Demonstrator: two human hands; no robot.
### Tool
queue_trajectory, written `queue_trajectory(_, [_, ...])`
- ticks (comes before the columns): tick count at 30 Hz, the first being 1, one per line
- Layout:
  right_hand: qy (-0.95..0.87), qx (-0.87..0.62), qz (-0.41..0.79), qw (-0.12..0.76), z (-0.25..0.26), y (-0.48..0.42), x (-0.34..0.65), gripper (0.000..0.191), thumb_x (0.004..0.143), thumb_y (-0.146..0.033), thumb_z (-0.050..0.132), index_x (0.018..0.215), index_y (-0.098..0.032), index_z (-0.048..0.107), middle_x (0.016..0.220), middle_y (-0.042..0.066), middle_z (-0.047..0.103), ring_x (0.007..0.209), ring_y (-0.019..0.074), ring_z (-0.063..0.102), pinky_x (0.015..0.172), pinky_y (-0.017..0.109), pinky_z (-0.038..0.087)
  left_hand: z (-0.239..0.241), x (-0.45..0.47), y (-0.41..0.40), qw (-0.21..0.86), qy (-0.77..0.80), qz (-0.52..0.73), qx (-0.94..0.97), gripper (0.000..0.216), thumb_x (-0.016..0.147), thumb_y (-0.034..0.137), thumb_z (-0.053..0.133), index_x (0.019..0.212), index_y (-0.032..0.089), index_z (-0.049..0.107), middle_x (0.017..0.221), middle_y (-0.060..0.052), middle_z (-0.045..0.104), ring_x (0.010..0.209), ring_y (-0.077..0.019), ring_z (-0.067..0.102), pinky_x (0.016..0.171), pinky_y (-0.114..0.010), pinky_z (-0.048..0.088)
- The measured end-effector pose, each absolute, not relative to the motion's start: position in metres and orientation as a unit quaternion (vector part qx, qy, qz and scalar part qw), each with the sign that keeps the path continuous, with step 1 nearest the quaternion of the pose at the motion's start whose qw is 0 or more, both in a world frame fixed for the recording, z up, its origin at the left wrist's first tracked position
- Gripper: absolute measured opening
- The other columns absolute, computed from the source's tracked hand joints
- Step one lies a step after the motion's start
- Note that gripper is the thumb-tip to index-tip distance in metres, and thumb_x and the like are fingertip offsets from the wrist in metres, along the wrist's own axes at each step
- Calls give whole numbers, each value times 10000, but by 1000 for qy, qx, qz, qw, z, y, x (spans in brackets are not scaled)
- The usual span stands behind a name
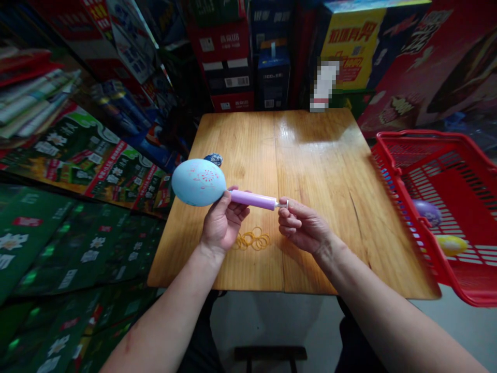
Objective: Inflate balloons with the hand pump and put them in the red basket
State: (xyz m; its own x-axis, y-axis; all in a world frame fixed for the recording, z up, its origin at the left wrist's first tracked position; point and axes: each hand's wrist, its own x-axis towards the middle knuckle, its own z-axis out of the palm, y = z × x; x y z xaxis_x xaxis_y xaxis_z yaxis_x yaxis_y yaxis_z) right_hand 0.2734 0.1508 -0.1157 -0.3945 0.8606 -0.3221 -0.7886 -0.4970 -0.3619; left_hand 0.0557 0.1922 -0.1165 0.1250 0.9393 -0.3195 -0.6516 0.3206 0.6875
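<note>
A light blue balloon point(199, 182) with a red print is inflated and sits on the nozzle end of a purple hand pump point(254, 199). My left hand point(223, 220) is closed round the pump's nozzle end, its thumb by the balloon's neck. At the other end, my right hand point(305, 223) grips the pump's white handle, which lies close to the barrel. Several yellow rubber bands point(254, 239) lie on the table below the pump. Behind the balloon is a small dark blue patterned item point(214, 159), partly hidden.
The wooden table point(322, 171) spans the middle. To its right stands a red basket point(435, 135) containing a purple balloon point(427, 212) and a yellow balloon point(452, 245). Stacked green cartons point(42, 228) line the left, more boxes point(225, 41) the back. A stool point(271, 353) shows below.
</note>
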Motion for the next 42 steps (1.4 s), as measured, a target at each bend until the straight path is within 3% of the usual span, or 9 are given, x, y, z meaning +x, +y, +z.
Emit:
queue_trajectory(7, [-42, -243, 805, 539, -102, 152, 291, 24, 911, -144, 670, 919, -165, 680, 668, -52, 614, 425, 14, 320, 429, 118, 342, -111, 47, 197, 693, 350, 595, 207, 308, 896, 397, 744, 1150, 225, 710, 1090, -88, 784, 909, -174, 741, 723, -248, 586])
queue_trajectory(13, [-51, -234, 828, 508, -117, 148, 269, 133, 867, -170, 748, 982, -161, 681, 698, -36, 650, 431, 11, 339, 446, 122, 366, -121, 65, 182, 730, 366, 541, 201, 314, 880, 397, 764, 1129, 213, 711, 1066, -94, 787, 874, -175, 747, 726, -263, 582])
queue_trajectory(21, [-52, -217, 813, 537, -105, 151, 293, 52, 896, -144, 691, 945, -163, 685, 684, -52, 638, 441, 13, 384, 441, 121, 366, -111, 44, 202, 676, 362, 606, 212, 341, 871, 425, 769, 1141, 222, 717, 1062, -75, 784, 923, -170, 736, 725, -237, 573])
queue_trajectory(27, [-40, -223, 827, 515, -122, 149, 268, 196, 837, -171, 784, 1001, -168, 675, 773, -23, 701, 495, 17, 473, 488, 123, 426, -125, 68, 182, 728, 359, 551, 194, 299, 889, 383, 759, 1138, 225, 712, 1082, -88, 785, 898, -173, 742, 724, -255, 576])
queue_trajectory(36, [-31, -209, 812, 543, -107, 153, 296, 57, 927, -123, 647, 955, -159, 681, 698, -45, 651, 439, 9, 391, 446, 106, 388, -115, 52, 202, 689, 351, 605, 190, 270, 901, 384, 743, 1109, 213, 723, 1056, -91, 787, 881, -164, 736, 722, -239, 577])
queue_trajectory(42, [-56, -227, 825, 515, -118, 149, 271, 180, 836, -168, 782, 996, -146, 701, 715, -13, 688, 452, 15, 400, 455, 127, 388, -125, 67, 187, 734, 352, 546, 199, 311, 889, 387, 761, 1140, 211, 711, 1069, -103, 786, 878, -177, 742, 708, -256, 587])
